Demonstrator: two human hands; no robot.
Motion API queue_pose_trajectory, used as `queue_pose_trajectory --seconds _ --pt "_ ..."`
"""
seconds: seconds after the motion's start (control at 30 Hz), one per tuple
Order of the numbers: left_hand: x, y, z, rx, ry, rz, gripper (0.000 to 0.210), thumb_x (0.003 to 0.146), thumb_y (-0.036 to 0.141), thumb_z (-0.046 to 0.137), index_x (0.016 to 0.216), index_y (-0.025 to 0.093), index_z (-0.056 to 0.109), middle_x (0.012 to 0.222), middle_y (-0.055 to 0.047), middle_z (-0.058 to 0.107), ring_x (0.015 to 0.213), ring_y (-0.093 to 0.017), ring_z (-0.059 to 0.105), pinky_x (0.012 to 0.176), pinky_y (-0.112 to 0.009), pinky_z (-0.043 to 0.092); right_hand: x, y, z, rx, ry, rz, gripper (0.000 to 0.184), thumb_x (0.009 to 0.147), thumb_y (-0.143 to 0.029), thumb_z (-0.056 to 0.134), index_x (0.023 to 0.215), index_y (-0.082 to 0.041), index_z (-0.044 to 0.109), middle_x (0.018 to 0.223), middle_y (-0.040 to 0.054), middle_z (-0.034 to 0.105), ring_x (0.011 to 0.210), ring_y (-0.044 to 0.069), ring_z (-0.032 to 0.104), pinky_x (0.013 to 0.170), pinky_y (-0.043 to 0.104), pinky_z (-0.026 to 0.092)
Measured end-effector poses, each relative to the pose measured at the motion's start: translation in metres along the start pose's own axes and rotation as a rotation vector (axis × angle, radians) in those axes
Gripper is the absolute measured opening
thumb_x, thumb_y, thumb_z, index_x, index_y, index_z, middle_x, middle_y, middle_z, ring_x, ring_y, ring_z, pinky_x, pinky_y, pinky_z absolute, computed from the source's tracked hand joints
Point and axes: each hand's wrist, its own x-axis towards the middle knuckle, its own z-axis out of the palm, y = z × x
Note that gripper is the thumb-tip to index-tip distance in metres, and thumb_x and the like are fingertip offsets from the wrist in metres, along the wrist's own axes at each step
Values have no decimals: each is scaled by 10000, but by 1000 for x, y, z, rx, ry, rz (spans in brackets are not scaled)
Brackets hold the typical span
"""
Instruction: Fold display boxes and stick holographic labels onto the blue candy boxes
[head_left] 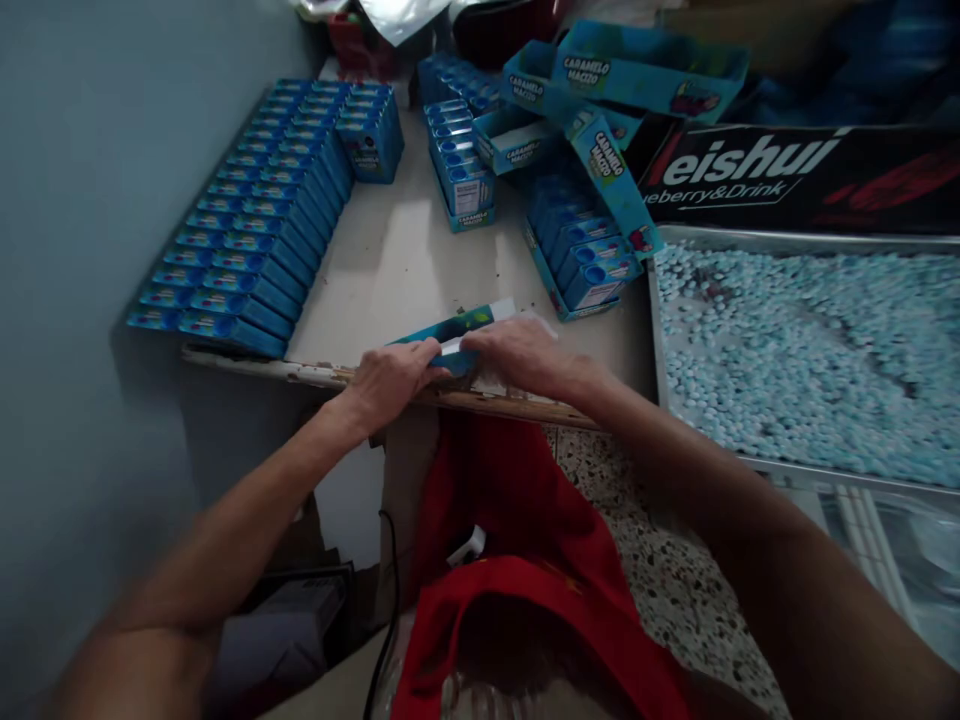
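Gripping a long blue carton (461, 323) at the near edge of the bench (382, 260), the left hand (394, 382) and right hand (523, 354) each had their grip clamped on it. Rows of blue boxes (251, 215) stood leftward; a metal tray (660, 345) of pale blue pieces (795, 350) lay rightward.

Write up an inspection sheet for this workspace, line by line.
Surface: pale table, front edge chipped.
Things in hand: blue carton, white parts showing.
Clutter: cardboard trays piled askew at the back.
Hands: left hand holds the carton; right hand touches it, grip partly hidden.
Cables: black cord, below table level.
Surroundings: rows of blue boxes left; metal tray of pale blue sweets right.
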Motion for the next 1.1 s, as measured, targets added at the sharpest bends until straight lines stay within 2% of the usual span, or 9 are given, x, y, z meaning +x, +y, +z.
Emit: queue_pose_trajectory --seconds 0.17,0.3,0.4,0.47,0.6,0.73,0.83,0.93,1.1 --pt "15 59 -10 5 -269 -234 353 1038 326 566 1353 170 594 1063 -168 781 1003 -341 763 797 -370 520 4 8 -1 -162 101 -8 232 1045 -206 538 983 -192 762 1134 141 741 1154 298 594 876 379 368" --pt "24 76 -2 -165 -290 -258 536 972 266 624 1472 116 506 1157 -176 776 1114 -322 739 856 -350 520 3 19 18 5 60 22 272 1006 -163 527 1187 -163 730 1142 141 735 1087 258 625 881 345 403" --pt "30 68 -7 -295 -236 -265 407 960 428 663 1289 188 676 1062 -120 794 1055 -303 740 828 -339 517 2 25 23 125 33 105 300 1005 -193 481 1185 -140 714 1160 143 738 1075 245 657 887 320 425" --pt "39 52 -13 -296 -84 -358 345 960 527 655 1083 220 751 1009 -111 790 1037 -303 736 840 -348 515 6 22 21 145 28 205 316 1036 -250 431 1161 -154 705 1137 145 752 1048 260 681 868 331 440" --pt "80 5 -8 -362 244 -626 517 870 491 790 1274 189 675 1118 -137 767 1084 -297 721 931 -362 529 22 16 22 258 132 513 435 1003 -349 521 1380 -132 532 1188 176 748 1069 312 702 877 370 481" --pt "118 -21 26 -566 162 -583 407 851 281 766 1234 154 716 1162 -115 779 1081 -248 725 959 -316 542 41 21 36 472 238 757 565 930 -362 585 1423 -114 458 1245 189 726 1137 341 690 932 395 508" --pt "122 -14 45 -583 300 -578 348 864 139 628 1181 171 769 1169 -84 797 1096 -217 724 1002 -300 526 47 22 50 498 303 820 466 904 -273 502 1359 -170 515 1208 165 730 1128 333 681 943 413 509" --pt "119 -6 48 -587 377 -611 371 855 137 616 1181 176 787 1149 -91 807 1073 -219 735 1006 -301 522 50 17 60 490 358 889 457 904 -256 441 1350 -191 513 1164 161 724 1080 331 673 924 438 513" --pt "127 -13 39 -533 264 -646 270 847 281 720 1098 232 806 1130 -84 810 1097 -275 731 948 -346 530 60 15 58 408 435 854 514 887 -225 475 1397 -176 516 1229 211 671 1022 334 651 839 439 532"
